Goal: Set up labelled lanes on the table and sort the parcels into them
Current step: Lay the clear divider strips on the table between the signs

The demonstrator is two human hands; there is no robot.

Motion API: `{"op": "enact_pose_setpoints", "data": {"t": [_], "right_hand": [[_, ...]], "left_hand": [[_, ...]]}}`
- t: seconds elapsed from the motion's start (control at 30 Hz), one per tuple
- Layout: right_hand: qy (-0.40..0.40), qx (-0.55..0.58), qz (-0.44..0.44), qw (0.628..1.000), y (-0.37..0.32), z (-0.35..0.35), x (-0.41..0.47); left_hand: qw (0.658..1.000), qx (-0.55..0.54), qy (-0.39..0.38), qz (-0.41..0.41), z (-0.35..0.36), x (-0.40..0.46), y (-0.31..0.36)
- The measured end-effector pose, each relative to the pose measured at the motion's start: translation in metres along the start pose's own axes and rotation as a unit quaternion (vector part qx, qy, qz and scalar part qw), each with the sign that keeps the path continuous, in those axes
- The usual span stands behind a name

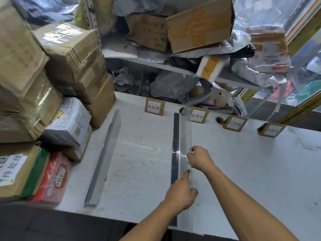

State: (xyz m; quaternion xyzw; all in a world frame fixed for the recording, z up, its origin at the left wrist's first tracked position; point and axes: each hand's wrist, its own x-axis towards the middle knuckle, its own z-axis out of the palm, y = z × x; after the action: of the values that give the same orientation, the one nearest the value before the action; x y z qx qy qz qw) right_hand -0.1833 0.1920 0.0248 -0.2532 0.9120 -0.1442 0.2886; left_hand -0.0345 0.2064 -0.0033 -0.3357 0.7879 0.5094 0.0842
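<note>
A dark divider strip point(176, 129) runs from the table's front edge toward the back, with a long band of clear tape point(185, 134) laid beside and partly over it. My left hand point(180, 193) presses the tape down with its extended index finger. My right hand point(199, 158) rests on the tape further back, fingers curled and pinching at its edge. A grey divider strip point(104, 159) lies to the left. Several cardboard label cards stand along the back: the first point(154, 106), second point(198, 116), third point(234, 122) and fourth point(271, 130).
Stacked cardboard parcels point(73, 66) crowd the table's left side, with a red bag point(55, 178) and a taped box point(19, 173) near the front. A shelf point(173, 66) of boxes and mail bags stands behind the white table point(251, 171). A tape roll point(184, 111) sits near the second label.
</note>
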Motion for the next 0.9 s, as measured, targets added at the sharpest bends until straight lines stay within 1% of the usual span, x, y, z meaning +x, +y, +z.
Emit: {"op": "enact_pose_setpoints", "data": {"t": [0.27, 0.53, 0.77, 0.9], "right_hand": [[0.006, -0.003, 0.001, 1.000, 0.004, 0.001, 0.000], [-0.007, -0.004, 0.000, 1.000, 0.006, 0.001, 0.001], [-0.024, 0.027, 0.015, 0.999, 0.010, -0.001, 0.000], [0.006, 0.048, 0.014, 0.999, 0.010, -0.007, -0.001]], "left_hand": [[1.000, 0.011, 0.005, 0.016, -0.001, 0.001, -0.001], [1.000, 0.008, 0.025, -0.005, 0.004, 0.008, -0.009], [0.999, -0.002, 0.040, -0.013, 0.006, 0.014, -0.010], [0.998, -0.015, 0.056, -0.007, -0.004, 0.015, -0.012]]}}
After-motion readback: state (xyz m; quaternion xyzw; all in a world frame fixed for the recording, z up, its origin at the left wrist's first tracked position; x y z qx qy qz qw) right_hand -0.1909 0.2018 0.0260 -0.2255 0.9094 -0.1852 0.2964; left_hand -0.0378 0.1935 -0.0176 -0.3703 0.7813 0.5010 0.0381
